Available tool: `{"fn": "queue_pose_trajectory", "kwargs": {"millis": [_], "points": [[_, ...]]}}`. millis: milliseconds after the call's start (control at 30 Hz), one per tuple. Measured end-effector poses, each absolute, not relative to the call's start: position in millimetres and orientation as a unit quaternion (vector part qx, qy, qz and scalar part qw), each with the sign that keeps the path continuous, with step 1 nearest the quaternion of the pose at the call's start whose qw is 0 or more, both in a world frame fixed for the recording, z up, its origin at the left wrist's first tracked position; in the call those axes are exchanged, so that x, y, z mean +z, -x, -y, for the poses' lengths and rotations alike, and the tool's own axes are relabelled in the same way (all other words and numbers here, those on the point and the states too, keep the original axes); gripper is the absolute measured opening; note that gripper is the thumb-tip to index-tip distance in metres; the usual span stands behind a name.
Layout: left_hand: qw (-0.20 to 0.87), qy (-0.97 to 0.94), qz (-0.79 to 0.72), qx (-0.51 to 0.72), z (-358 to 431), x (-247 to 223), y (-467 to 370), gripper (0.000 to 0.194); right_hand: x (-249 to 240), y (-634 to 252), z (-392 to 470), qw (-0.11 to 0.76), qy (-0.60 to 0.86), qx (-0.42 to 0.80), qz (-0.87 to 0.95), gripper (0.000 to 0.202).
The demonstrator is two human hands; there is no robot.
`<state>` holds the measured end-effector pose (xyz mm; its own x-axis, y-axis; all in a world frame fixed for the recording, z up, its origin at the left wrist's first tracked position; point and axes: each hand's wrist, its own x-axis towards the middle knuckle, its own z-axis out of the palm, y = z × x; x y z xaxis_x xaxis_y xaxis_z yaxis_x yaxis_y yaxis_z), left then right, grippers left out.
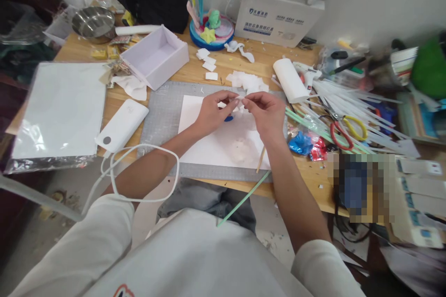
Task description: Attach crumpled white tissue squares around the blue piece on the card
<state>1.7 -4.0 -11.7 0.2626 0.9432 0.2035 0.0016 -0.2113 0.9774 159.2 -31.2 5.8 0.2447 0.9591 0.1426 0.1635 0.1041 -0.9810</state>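
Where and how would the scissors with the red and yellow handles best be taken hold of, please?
Probably by the red loop and yellow loop, with the right hand coming from the near side: the open loops face the person, while the blades point away among the white sticks.

Held scrap [240,99] is white, paper [216,148] white, mat [162,111] grey gridded, scissors handles [332,132] red and yellow, stick [244,198] mint green, box [170,67] lilac.
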Motion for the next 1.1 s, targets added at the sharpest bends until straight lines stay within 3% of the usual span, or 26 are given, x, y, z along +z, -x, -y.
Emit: {"fn": "queue_pose_trajectory", "kwargs": {"millis": [367, 533, 900, 1100], "points": [[0.426, -0.659, -0.394, 0.479, 8, -5, 0, 0.013, 9, -154, 47, 0.557, 0.552, 0.349, 0.513, 0.018], [0.395, -0.681, -0.375, 0.489, 9, -7, -1, 0.008, 3, -158, 47, 0.563, 0.544, 0.343, 0.520, 0.009], [0.371, -0.693, -0.379, 0.488, 13, -6, -1, 0.008, -1, -158, 47, 0.566, 0.546, 0.371, 0.494, 0.020], [0.356, -0.701, -0.372, 0.493, 13, -6, 0, 0.010, -3, -160, 47, 0.552, 0.551, 0.349, 0.520, 0.016]]}}
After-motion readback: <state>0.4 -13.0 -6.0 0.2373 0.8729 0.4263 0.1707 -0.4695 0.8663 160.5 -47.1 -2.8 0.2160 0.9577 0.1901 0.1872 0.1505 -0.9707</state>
